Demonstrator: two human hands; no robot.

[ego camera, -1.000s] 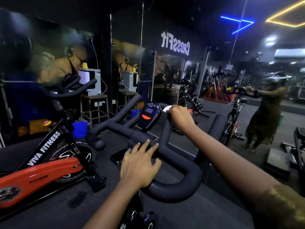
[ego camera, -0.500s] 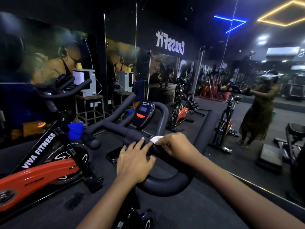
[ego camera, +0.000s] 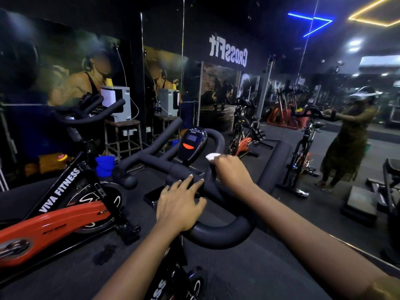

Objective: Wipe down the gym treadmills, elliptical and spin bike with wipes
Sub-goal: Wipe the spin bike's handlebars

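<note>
The spin bike's black padded handlebar [ego camera: 218,234] loops in front of me, with a small console [ego camera: 191,146] at its centre. My left hand [ego camera: 179,204] rests flat on the near bar, fingers spread and straight. My right hand [ego camera: 232,172] grips a white wipe [ego camera: 212,156] and presses it onto the right curved bar just beside the console. Only a small corner of the wipe shows past the fingers.
A second spin bike [ego camera: 65,208], red and black with "VIVA FITNESS" lettering, stands close on the left. A mirror wall [ego camera: 281,105] ahead reflects more bikes and a person. A stool with a white machine [ego camera: 121,109] stands behind. A black step block [ego camera: 359,204] lies right.
My right hand slid the wipe from the top of the bar down towards my left hand, then back up along the bar beside the console. The left hand stayed put.
</note>
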